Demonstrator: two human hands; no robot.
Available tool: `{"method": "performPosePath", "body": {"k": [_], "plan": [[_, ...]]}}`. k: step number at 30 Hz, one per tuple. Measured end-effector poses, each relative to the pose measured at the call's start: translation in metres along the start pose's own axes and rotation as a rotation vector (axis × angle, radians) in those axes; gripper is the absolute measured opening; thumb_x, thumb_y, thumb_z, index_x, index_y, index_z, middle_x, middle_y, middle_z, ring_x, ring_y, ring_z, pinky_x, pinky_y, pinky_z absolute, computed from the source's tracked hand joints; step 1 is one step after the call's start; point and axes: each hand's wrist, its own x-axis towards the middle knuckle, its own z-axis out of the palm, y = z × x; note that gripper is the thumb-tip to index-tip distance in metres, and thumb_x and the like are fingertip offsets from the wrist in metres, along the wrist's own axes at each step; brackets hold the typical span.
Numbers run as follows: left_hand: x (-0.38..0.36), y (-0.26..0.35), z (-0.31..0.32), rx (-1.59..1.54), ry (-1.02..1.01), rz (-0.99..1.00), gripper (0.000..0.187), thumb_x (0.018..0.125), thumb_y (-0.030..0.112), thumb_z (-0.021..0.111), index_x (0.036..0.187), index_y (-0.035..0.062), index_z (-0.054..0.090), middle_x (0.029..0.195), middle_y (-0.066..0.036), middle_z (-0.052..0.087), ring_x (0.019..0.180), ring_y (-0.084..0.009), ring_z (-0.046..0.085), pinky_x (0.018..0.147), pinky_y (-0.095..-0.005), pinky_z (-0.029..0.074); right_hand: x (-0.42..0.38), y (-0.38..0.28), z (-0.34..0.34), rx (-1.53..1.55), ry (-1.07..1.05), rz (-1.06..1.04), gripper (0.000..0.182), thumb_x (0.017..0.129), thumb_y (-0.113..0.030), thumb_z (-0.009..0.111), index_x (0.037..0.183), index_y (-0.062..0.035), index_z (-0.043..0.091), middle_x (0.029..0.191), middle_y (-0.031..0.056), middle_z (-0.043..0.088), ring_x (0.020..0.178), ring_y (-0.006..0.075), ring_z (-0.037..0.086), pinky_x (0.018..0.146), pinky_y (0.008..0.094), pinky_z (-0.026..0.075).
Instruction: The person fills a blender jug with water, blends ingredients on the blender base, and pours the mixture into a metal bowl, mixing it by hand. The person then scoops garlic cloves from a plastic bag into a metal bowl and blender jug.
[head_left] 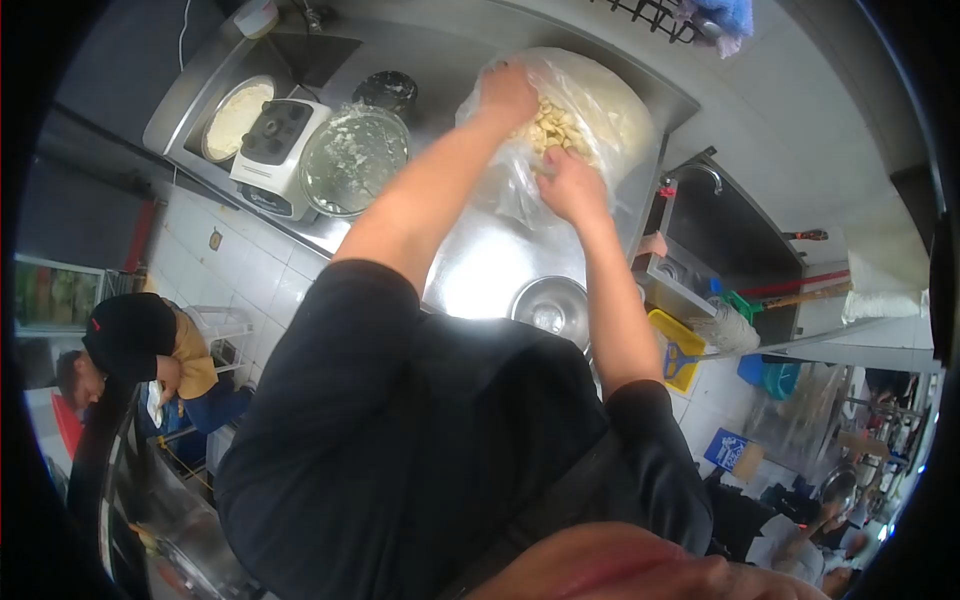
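Note:
A large clear plastic bag [612,100] lies on the steel counter, its mouth open towards me. Inside it are small pale-yellow pieces [555,128] that look like nuts or peeled garlic cloves. My left hand [508,95] has its fingers curled on the left edge of the bag's mouth. On the near side of the opening, my right hand [575,188] is closed on the plastic beside the pieces; its fingertips are partly hidden. A steel bowl [553,308] stands nearer my body, under my right forearm.
To the left are a white blender base [270,150], a clear container [355,165] smeared with white bits, a black lid [387,92] and a bowl of white stuff [238,118]. A sink [715,215] lies right. A person [160,350] bends over at far left.

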Motion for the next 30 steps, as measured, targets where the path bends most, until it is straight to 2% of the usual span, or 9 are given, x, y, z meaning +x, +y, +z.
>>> {"method": "performPosePath", "body": {"k": [6, 13, 15, 18, 22, 23, 24, 28, 30], "plan": [[0.052, -0.019, 0.012, 0.068, 0.034, 0.227, 0.027, 0.083, 0.017, 0.052, 0.106, 0.0119, 0.067, 0.113, -0.014, 0.064, 0.103, -0.0334, 0.061, 0.087, -0.0427, 0.050, -0.010, 0.000, -0.001, 0.037, 0.019, 0.121, 0.025, 0.081, -0.022, 0.059, 0.099, -0.0049, 0.058, 0.106, 0.0173, 0.062, 0.097, 0.0364, 0.060, 0.083, 0.0468, 0.048], [0.052, -0.006, -0.007, -0.102, 0.045, 0.062, 0.029, 0.087, 0.022, 0.047, 0.104, 0.0114, 0.068, 0.109, -0.015, 0.066, 0.104, -0.0337, 0.061, 0.089, -0.0426, 0.050, -0.027, 0.010, 0.015, 0.042, 0.048, 0.118, 0.025, 0.089, -0.025, 0.050, 0.094, -0.0041, 0.061, 0.098, 0.0180, 0.065, 0.094, 0.0377, 0.062, 0.080, 0.0481, 0.048], [0.062, -0.008, -0.003, -0.031, -0.048, -0.001, 0.035, 0.087, 0.023, 0.047, 0.117, 0.0144, 0.064, 0.118, -0.015, 0.063, 0.109, -0.0349, 0.059, 0.089, -0.0444, 0.049, -0.027, 0.012, 0.014, 0.051, 0.040, 0.077, 0.026, 0.090, -0.026, 0.048, 0.092, -0.0039, 0.062, 0.096, 0.0179, 0.065, 0.095, 0.0374, 0.062, 0.080, 0.0481, 0.048], [0.060, -0.015, 0.012, 0.050, 0.034, 0.073, 0.034, 0.087, 0.023, 0.046, 0.113, 0.0117, 0.065, 0.115, -0.016, 0.063, 0.104, -0.0360, 0.061, 0.088, -0.0453, 0.050, -0.030, 0.014, 0.009, 0.041, 0.036, 0.043, 0.027, 0.088, -0.026, 0.051, 0.091, -0.0035, 0.065, 0.097, 0.0180, 0.065, 0.095, 0.0368, 0.062, 0.081, 0.0479, 0.048], [0.029, -0.009, 0.007, -0.180, -0.053, -0.057, 0.036, 0.075, 0.014, 0.062, 0.111, 0.0111, 0.066, 0.112, -0.018, 0.065, 0.105, -0.0358, 0.061, 0.089, -0.0446, 0.049, -0.003, 0.009, -0.010, -0.015, -0.173, 0.186, 0.039, 0.085, -0.033, 0.057, 0.115, -0.0085, 0.062, 0.110, 0.0223, 0.064, 0.106, 0.0381, 0.060, 0.089, 0.0470, 0.047], [0.017, -0.008, 0.011, -0.244, 0.116, 0.012, 0.042, 0.072, 0.011, 0.063, 0.114, 0.0121, 0.065, 0.114, -0.018, 0.064, 0.108, -0.0354, 0.059, 0.093, -0.0430, 0.048, 0.006, 0.007, -0.011, 0.017, -0.107, 0.141, 0.048, 0.086, -0.036, 0.057, 0.129, -0.0136, 0.054, 0.113, 0.0242, 0.063, 0.109, 0.0391, 0.059, 0.091, 0.0470, 0.046], [0.008, -0.003, -0.001, -0.258, 0.016, -0.012, 0.046, 0.071, 0.008, 0.062, 0.117, 0.0125, 0.064, 0.117, -0.018, 0.062, 0.111, -0.0351, 0.058, 0.095, -0.0424, 0.046, 0.014, -0.014, -0.029, -0.032, -0.132, 0.178, 0.054, 0.086, -0.036, 0.056, 0.135, -0.0159, 0.049, 0.114, 0.0244, 0.062, 0.109, 0.0399, 0.059, 0.092, 0.0468, 0.046], [-0.027, 0.016, -0.011, -0.181, 0.088, 0.017, 0.027, 0.073, 0.014, 0.065, 0.099, 0.0085, 0.068, 0.105, -0.016, 0.065, 0.101, -0.0343, 0.062, 0.088, -0.0427, 0.050, 0.071, -0.018, -0.026, -0.159, 0.413, -0.024, 0.052, 0.079, -0.030, 0.067, 0.125, -0.0118, 0.053, 0.112, 0.0169, 0.061, 0.102, 0.0378, 0.060, 0.084, 0.0455, 0.049], [-0.029, 0.015, -0.013, -0.284, 0.180, 0.059, 0.022, 0.074, 0.016, 0.064, 0.095, 0.0082, 0.069, 0.102, -0.015, 0.065, 0.100, -0.0335, 0.062, 0.086, -0.0424, 0.050, 0.091, -0.020, -0.020, -0.286, 0.403, 0.000, 0.051, 0.078, -0.033, 0.069, 0.122, -0.0113, 0.053, 0.113, 0.0146, 0.060, 0.100, 0.0367, 0.061, 0.081, 0.0451, 0.050]]}}
